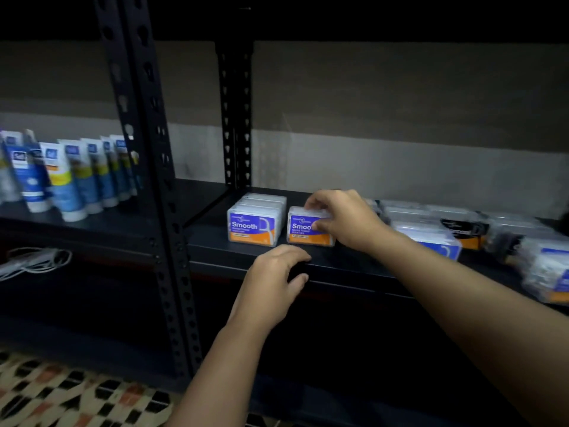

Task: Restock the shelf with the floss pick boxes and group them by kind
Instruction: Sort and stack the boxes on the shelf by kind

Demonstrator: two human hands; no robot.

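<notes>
- Fingers of the right hand [340, 218] curl over the top and front of a purple-and-orange floss pick box [308, 231], thumb low on its label, pinching it as it stands near the front of the shelf [338, 266]; the left hand [274, 282] rests at the shelf's front lip with fingers loosely bent, holding nothing.
- Dark metal racking carries everything: one board with the floss boxes, and a neighbouring bay to the left with upright blue-and-white tubes [70, 177].
- Along the right of the board lies an unsorted spread of boxes [462, 229], some purple-and-orange, at least one with a black label; they are blurred, so a count is not possible.
- Just left of the held box stands a tidy row of matching boxes [257, 223], labels forward, apart by a narrow gap.
- Step in hand, as I judge it: starting a second row of the same kind beside the first.
- Next move calls for squaring this box with its neighbour, then reaching right for another purple one and leaving the black kind for its own group.
</notes>
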